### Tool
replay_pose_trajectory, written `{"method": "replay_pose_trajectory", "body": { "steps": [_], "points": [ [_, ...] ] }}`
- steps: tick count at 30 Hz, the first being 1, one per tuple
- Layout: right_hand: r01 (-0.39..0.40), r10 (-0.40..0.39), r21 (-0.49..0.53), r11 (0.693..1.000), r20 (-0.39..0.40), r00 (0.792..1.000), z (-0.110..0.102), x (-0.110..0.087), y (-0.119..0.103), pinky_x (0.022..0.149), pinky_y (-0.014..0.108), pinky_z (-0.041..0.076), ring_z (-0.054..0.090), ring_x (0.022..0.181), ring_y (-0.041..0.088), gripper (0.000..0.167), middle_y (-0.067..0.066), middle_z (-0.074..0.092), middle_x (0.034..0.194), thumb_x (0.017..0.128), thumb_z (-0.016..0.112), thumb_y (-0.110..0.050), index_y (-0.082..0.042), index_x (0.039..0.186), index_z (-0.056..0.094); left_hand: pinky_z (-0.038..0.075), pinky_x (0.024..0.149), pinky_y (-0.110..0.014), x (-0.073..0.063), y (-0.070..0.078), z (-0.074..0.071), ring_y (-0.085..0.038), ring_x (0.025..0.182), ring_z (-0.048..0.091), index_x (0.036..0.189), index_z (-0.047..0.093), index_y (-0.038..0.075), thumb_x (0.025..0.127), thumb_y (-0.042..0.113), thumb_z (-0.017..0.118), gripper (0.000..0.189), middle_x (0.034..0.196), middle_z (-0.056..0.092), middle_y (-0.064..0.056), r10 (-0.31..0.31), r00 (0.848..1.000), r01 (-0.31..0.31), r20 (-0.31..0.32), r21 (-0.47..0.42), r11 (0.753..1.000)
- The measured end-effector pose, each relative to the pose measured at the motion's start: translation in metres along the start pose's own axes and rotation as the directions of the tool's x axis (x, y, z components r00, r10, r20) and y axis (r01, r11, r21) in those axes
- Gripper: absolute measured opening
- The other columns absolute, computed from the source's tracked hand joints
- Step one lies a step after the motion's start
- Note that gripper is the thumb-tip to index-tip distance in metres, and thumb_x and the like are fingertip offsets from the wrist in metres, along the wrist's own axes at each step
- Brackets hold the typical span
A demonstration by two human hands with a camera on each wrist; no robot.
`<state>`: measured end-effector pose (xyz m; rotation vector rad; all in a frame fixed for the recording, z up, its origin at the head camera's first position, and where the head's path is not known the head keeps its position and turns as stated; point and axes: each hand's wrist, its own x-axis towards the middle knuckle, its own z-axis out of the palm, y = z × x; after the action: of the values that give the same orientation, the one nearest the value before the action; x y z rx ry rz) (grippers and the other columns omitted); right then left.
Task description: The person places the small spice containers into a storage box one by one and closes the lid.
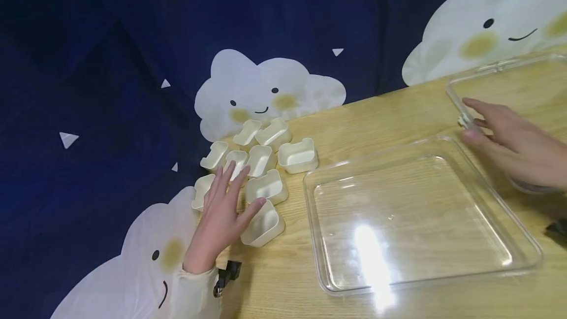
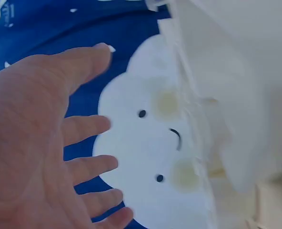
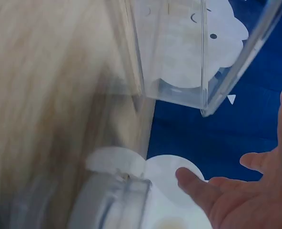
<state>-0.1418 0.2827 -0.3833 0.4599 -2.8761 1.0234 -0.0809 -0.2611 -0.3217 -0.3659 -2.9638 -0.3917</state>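
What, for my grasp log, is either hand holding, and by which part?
Nothing: the left hand is spread near cream rectangular plastic cups, the right hand beside a clear rectangular plastic box.

Head view downward, wrist views close

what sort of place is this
Probably an indoor tabletop workspace, maybe in a child's room: a wooden table, small cream tubs on it, and a dark blue cloth with smiling clouds behind.

Far clr bin (image 1: 498,66) cut off.
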Motion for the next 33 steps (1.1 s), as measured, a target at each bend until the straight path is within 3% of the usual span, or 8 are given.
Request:
{"method": "replay_pose_trajectory", "body": {
  "steps": [2,5,8,12,17,22,26,33],
  "points": [
    [0.005,-0.005,0.006,1.000,-0.005,1.000,0.003,0.001,0.000,0.097,-0.008,0.013,0.049,0.127,0.064,0.070,0.034,0.022,0.166,0.109,0.047,-0.027,-0.020,0.168,0.009,0.021,0.122,-0.073,0.003,0.006,-0.003,-0.046,0.161,0.014,0.155,0.047,0.019,0.097,0.039,0.070,0.066,0.170,0.029,-0.016,0.032,0.999,-0.032,-0.003,-0.013,0.999],
    [-0.025,0.024,0.032,0.999,0.010,1.000,0.005,0.002,0.000,0.096,-0.006,0.021,0.052,0.125,0.063,0.069,0.032,0.024,0.167,0.110,0.047,-0.029,-0.019,0.168,0.010,0.020,0.124,-0.071,0.008,0.015,-0.006,-0.046,0.160,0.018,0.152,0.051,0.019,0.098,0.033,0.067,0.058,0.169,0.032,-0.015,0.061,0.998,-0.061,0.013,-0.039,0.997],
    [-0.070,0.066,0.109,0.992,0.038,0.997,0.008,0.001,0.000,0.082,-0.004,0.036,0.074,0.111,0.028,0.068,0.033,0.031,0.162,0.110,0.046,-0.030,-0.018,0.167,0.010,0.023,0.126,-0.066,0.011,0.022,-0.008,-0.045,0.159,0.024,0.152,0.052,0.020,0.097,0.026,0.063,0.056,0.168,0.035,-0.013,0.072,0.997,-0.071,0.026,-0.045,0.996],
    [-0.147,0.125,0.213,0.966,0.115,0.985,0.012,-0.001,-0.002,0.072,0.006,0.047,0.067,0.097,-0.006,0.069,0.035,0.035,0.157,0.111,0.043,-0.034,-0.017,0.167,0.006,0.035,0.121,-0.061,0.011,0.028,-0.011,-0.041,0.152,0.038,0.149,0.054,0.018,0.092,0.018,0.061,0.058,0.163,0.044,-0.012,0.087,0.995,-0.086,0.038,-0.027,0.996],
    [-0.240,0.196,0.245,0.939,0.191,0.962,0.018,-0.002,-0.007,0.081,0.009,0.046,0.052,0.134,0.046,0.078,0.032,0.028,0.164,0.109,0.046,-0.043,-0.021,0.168,-0.001,0.052,0.103,-0.049,0.006,0.033,-0.016,-0.027,0.125,0.062,0.139,0.061,0.017,0.092,0.019,0.062,0.048,0.143,0.062,-0.006,0.084,0.992,-0.085,0.095,0.009,0.996],
    [-0.207,0.184,0.325,0.923,0.099,0.978,0.018,-0.009,-0.003,0.079,-0.001,0.043,0.058,0.122,-0.009,0.070,-0.005,0.051,0.155,0.107,0.056,-0.030,-0.020,0.166,0.018,0.055,0.080,-0.039,0.002,0.034,-0.023,-0.020,0.092,0.069,0.123,0.067,0.016,0.090,0.017,0.063,0.033,0.116,0.074,-0.003,0.047,0.984,-0.053,0.171,0.032,0.998],
    [-0.156,0.146,0.400,0.903,0.057,0.988,0.018,-0.012,-0.001,0.082,0.005,0.051,0.063,0.107,-0.018,0.060,-0.036,0.057,0.132,0.107,0.057,-0.019,-0.018,0.161,0.031,0.057,0.085,-0.039,0.004,0.035,-0.025,-0.022,0.101,0.072,0.116,0.067,0.015,0.093,0.020,0.064,0.024,0.109,0.076,-0.003,0.009,0.962,0.001,0.275,-0.036,0.999],
    [-0.155,0.142,0.383,0.911,0.061,0.988,0.022,-0.010,-0.005,0.084,0.005,0.050,0.061,0.112,-0.018,0.051,-0.028,0.066,0.130,0.105,0.061,-0.021,-0.016,0.153,0.044,0.053,0.080,-0.033,0.011,0.031,-0.017,-0.016,0.088,0.066,0.102,0.064,0.014,0.091,0.031,0.075,0.023,0.096,0.071,-0.003,0.003,0.895,0.044,0.447,-0.095,0.994]
  ]
}}
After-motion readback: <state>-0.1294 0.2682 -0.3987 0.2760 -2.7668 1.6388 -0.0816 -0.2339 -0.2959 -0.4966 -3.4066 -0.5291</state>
